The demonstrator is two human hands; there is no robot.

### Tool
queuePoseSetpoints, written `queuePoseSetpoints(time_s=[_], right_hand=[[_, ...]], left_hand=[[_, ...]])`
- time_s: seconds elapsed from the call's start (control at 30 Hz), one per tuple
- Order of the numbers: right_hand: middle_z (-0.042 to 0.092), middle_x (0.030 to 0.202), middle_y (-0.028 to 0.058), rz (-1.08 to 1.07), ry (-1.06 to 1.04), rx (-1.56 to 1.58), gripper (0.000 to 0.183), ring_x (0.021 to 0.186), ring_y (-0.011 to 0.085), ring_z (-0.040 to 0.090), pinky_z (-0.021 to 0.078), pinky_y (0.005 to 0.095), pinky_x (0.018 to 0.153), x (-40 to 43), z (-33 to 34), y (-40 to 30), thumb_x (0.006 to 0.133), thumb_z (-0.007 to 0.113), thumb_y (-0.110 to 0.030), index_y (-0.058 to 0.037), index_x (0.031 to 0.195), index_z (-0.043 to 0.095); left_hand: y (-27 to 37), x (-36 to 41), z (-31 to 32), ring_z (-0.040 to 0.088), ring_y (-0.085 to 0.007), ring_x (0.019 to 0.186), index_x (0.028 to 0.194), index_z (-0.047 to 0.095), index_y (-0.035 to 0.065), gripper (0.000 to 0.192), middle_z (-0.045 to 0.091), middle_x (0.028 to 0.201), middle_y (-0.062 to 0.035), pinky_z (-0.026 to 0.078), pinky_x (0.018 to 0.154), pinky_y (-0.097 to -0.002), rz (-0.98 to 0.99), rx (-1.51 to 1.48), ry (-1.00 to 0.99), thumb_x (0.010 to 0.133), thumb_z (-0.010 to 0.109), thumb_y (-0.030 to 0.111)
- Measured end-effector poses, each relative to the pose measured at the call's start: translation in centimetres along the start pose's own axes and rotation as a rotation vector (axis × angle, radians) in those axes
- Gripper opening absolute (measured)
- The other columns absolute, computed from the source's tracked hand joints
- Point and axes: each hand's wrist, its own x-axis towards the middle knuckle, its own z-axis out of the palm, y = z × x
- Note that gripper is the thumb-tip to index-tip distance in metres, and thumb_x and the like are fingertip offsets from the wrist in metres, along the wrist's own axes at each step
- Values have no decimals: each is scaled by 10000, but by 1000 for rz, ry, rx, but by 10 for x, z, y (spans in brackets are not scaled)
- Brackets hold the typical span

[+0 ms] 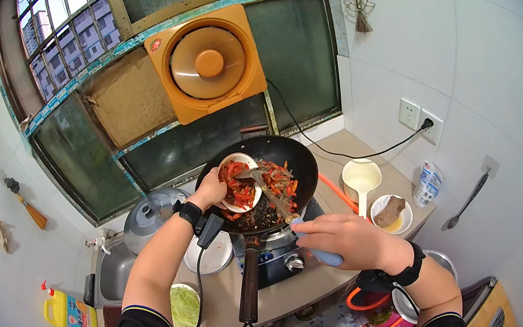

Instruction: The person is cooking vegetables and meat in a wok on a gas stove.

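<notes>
My left hand (209, 190) grips a white bowl (256, 198) by its rim, tilted over the left side of a black wok (309, 162). Red pepper pieces mixed with darker strips (237, 185) lie in the bowl. In my right hand (348, 241) is the blue handle of a metal spatula (274, 199), whose blade reaches into the bowl. More of the red pepper mix (284, 182) sits in the wok, with dark bits at its bottom. The wok rests on a gas stove (272, 265), its wooden handle (250, 282) pointing towards me.
Left of the stove are a glass lid (153, 218), a white plate (211, 254), a bowl of shredded green vegetable (184, 305) and a sink (112, 268). To the right stand a cream ladle (361, 175), a bowl with meat (390, 212) and a plastic pouch (427, 184). An orange hose (337, 192) runs behind.
</notes>
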Motion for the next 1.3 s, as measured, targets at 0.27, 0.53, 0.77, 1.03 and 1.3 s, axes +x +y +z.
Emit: queuePoseSetpoints(time_s=[0.27, 0.53, 0.77, 1.03, 1.3], right_hand=[[502, 1148, 93, -17, -126, -93, 363, 901, 231, 535, 451, 312, 750, 1, -8, -19, 640, 616, -84, -71, 992, 527], [512, 1104, 129, 0, 49, -139, 355, 831, 243, 543, 465, 320, 696, -6, 1, -24, 606, 594, -76, -47, 950, 514], [498, 1100, 150, -131, 2, -151, 265, 837, 257, 521, 459, 327, 704, 2, 13, -25, 656, 546, -91, -34, 912, 505], [489, 1126, 144, -119, -147, -162, 242, 854, 243, 517, 457, 326, 718, -1, 2, -39, 675, 544, -107, -37, 903, 502], [504, 1081, 151, -150, 70, -295, 226, 841, 248, 510, 447, 332, 720, 2, 24, -38, 657, 553, -108, -23, 863, 516]], left_hand=[[-33, 32, -6, 581, -379, 861, 1140, 394, -40, 393, 523, 1051, -277, 551, 504, -381, 199, 380, 108, 751, 438, -13], [3, 8, -17, 598, -367, 814, 1159, 381, -34, 393, 523, 1048, -220, 557, 483, -399, 33, 51, 34, 770, 423, -7], [14, -3, -23, 604, -358, 786, 1196, 339, -16, 414, 483, 1084, -197, 563, 490, -405, -6, -123, -102, 786, 393, -1], [-6, 7, -24, 604, -364, 788, 1234, 311, -6, 454, 489, 1075, -205, 560, 482, -407, 57, -19, 0, 787, 391, 8], [13, -4, -25, 602, -357, 803, 1144, 367, -23, 344, 509, 1047, -204, 565, 505, -400, -90, -145, -96, 800, 367, -8]])
